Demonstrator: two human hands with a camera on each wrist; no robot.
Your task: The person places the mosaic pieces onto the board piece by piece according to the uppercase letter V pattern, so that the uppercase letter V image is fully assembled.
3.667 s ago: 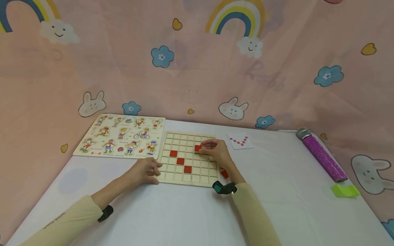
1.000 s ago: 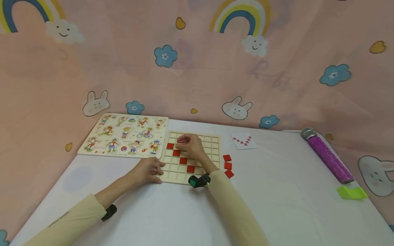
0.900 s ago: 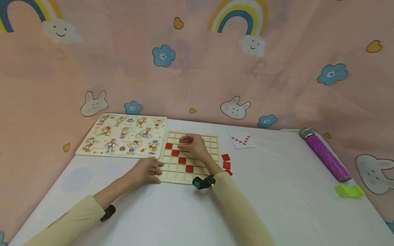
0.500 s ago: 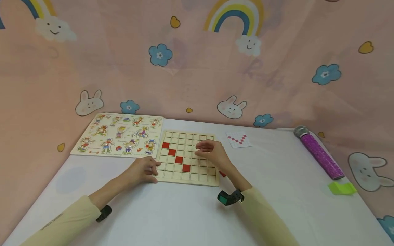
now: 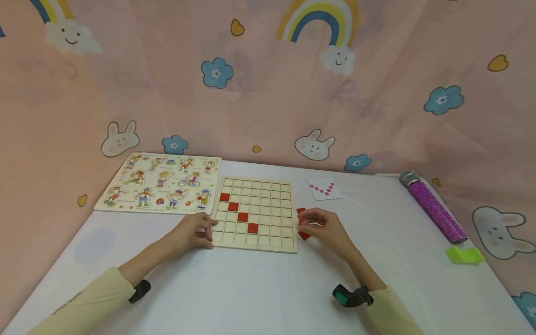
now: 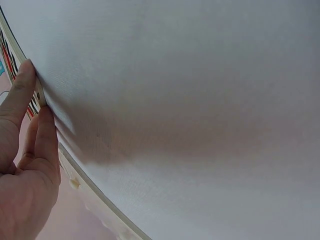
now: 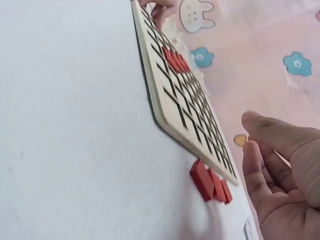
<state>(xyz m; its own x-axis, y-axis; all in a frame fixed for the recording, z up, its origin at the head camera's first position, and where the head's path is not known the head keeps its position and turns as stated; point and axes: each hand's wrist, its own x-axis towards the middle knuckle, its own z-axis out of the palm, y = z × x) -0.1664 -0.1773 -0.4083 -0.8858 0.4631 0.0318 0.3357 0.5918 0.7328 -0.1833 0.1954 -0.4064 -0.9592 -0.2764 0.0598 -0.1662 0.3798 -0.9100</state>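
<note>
A wooden grid board [image 5: 272, 214] lies mid-table, several red square tiles [image 5: 243, 217] set in its cells in a diagonal. At its left edge my left hand [image 5: 194, 231] grips the rim with thumb and fingers; the left wrist view shows the fingertips [image 6: 26, 67] against that edge. My right hand [image 5: 328, 230] hovers beside the board's right edge, over loose red tiles [image 5: 304, 236] that it partly hides. In the right wrist view these loose tiles [image 7: 202, 181] lie below the board's corner. Nothing shows between the right thumb and fingers there.
Behind the right hand lies a pattern card [image 5: 324, 189] with a red V of squares. A picture puzzle board [image 5: 159, 184] adjoins the grid board on the left. Far right are a purple microphone [image 5: 437, 211] and a green piece [image 5: 465, 255].
A red tile has been added at the diagonal's upper left end since the oldest frame. My right hand has moved rightward from over the board to the loose tiles. The left hand stays put.
</note>
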